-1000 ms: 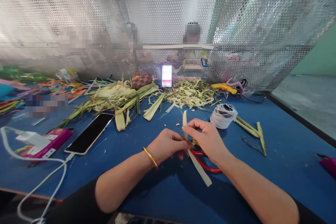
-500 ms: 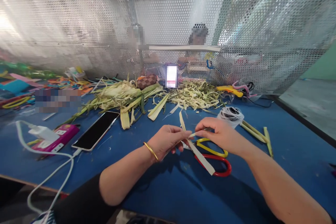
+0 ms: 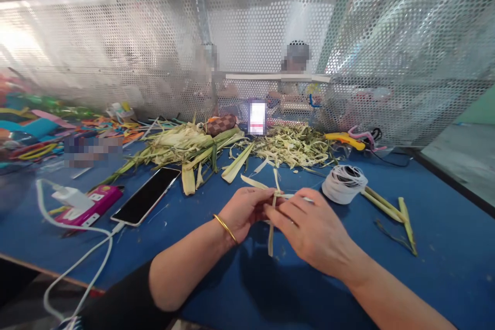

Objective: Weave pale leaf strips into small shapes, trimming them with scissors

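Observation:
Both my hands meet over the blue table (image 3: pixel 425 247), working pale palm-leaf strips (image 3: pixel 271 227) that cross each other between my fingers. My left hand (image 3: pixel 245 211), with a gold bangle on the wrist, pinches the strips from the left. My right hand (image 3: pixel 309 229) closes on them from the right and covers the crossing point. One strip hangs down below my hands; others stick out up and to the left. The scissors seen earlier are hidden behind my right hand.
A white cord coil (image 3: pixel 343 183) and cut leaf stalks (image 3: pixel 386 205) lie to the right. A phone (image 3: pixel 147 196), pink power bank (image 3: pixel 91 207) and white cable sit left. Leaf piles (image 3: pixel 185 144) and shreds (image 3: pixel 290 145) lie behind, before a perforated metal screen (image 3: pixel 116 51) with people beyond.
My right hand moved in over the strips and now covers the red and yellow scissors. The long strip has been folded across, so the strips now cross. The view shifted slightly.

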The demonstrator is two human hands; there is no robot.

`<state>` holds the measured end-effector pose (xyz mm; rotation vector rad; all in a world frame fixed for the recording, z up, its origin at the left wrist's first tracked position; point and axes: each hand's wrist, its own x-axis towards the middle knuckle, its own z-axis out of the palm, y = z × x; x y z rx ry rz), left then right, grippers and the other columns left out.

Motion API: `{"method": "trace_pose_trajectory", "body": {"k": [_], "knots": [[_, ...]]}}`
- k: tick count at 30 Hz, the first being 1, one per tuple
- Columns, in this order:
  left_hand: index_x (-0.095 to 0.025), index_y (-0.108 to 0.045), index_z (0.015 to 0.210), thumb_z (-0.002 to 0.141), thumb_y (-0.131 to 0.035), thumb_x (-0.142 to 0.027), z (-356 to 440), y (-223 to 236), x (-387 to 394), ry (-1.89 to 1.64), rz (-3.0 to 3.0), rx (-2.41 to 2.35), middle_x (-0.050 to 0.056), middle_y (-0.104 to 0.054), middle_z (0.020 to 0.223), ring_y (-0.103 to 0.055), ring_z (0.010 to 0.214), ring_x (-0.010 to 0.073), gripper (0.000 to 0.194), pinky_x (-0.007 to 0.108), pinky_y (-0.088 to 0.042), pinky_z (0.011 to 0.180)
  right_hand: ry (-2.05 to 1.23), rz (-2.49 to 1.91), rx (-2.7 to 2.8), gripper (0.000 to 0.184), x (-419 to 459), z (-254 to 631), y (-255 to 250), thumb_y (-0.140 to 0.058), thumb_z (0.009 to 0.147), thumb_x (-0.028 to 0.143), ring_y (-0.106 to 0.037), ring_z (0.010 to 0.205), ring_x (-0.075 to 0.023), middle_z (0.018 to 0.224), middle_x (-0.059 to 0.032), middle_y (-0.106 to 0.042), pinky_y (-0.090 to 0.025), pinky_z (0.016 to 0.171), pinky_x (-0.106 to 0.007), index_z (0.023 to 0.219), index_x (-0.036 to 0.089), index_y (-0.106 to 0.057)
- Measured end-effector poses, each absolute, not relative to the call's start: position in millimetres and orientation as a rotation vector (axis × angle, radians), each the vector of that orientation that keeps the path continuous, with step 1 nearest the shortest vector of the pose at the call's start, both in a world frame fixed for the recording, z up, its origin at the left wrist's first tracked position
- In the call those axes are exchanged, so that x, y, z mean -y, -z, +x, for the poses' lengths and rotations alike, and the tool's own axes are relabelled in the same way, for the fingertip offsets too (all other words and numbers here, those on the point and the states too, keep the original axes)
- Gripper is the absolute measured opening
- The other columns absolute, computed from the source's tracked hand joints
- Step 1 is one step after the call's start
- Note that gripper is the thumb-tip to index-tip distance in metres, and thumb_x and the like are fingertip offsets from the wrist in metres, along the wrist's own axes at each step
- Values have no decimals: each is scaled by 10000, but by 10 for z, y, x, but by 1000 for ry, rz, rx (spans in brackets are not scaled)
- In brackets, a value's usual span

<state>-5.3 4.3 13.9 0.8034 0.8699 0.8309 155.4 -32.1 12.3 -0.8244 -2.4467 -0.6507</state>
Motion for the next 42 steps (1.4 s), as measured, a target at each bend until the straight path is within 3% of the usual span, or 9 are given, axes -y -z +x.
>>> {"method": "trace_pose_trajectory", "body": {"k": [4,11,17,21,24,28,31,37,42], "knots": [[-91,-749,775,587,-797,-227,-57,-131,-38,-805,847,-868,63,-698,729,-586,631,87,237,171,-432,602,775,-821,2511,317,324,1467,4,-339,926,92,-544,759,-204,792,-82,-644,-379,789,-392,985,137,-647],[-88,-736,715,519,-840,-266,-42,-103,-45,-876,840,-885,72,-708,727,-611,656,123,284,242,-478,692,661,-786,2412,263,299,1513,26,-378,911,93,-549,752,-194,762,-66,-627,-370,812,-372,912,129,-639],[-89,-719,797,477,-866,-212,-31,-128,-33,-907,756,-902,77,-716,720,-638,661,130,373,244,-501,706,614,-706,2415,311,322,1502,26,-323,926,95,-547,736,-179,744,-43,-641,-382,830,-360,865,176,-617],[-83,-716,812,535,-832,-194,-46,-150,-39,-907,763,-879,73,-712,738,-635,648,126,320,240,-513,678,374,-765,2262,231,290,1542,18,-368,933,122,-592,778,-167,831,-44,-669,-403,825,-344,1057,171,-557],[-87,-721,833,628,-760,-198,-69,-180,-48,-918,758,-848,60,-699,733,-631,658,124,236,246,-524,685,233,-1031,2018,241,242,1590,-1,-447,932,215,-610,884,-213,931,-91,-672,-415,809,-365,1157,156,-509],[-91,-715,792,699,-705,-242,-84,-200,-45,-906,770,-849,30,-650,672,-598,610,103,177,225,-519,606,59,-1224,2047,132,191,1622,4,-497,922,290,-618,810,-219,852,-55,-690,-405,791,-371,953,193,-581],[-102,-697,770,688,-737,-252,-77,-179,-37,-879,825,-892,2,-604,622,-544,522,73,176,186,-470,493,-78,-1239,2111,176,186,1610,10,-471,931,261,-596,694,-177,716,-5,-663,-394,778,-350,802,204,-576],[-100,-656,748,752,-681,-231,-60,-145,-45,-826,891,-900,-8,-578,605,-503,439,62,133,178,-432,407,-265,-1312,2055,194,203,1566,1,-485,914,302,-591,718,-179,718,-7,-649,-399,705,-302,767,215,-577],[-101,-628,688,741,-687,-211,-46,-149,-62,-805,930,-912,-13,-567,578,-490,414,56,136,172,-431,383,-307,-1325,2078,205,197,1600,-59,-451,894,234,-552,683,-169,664,-3,-603,-393,697,-303,705,210,-526]]}}
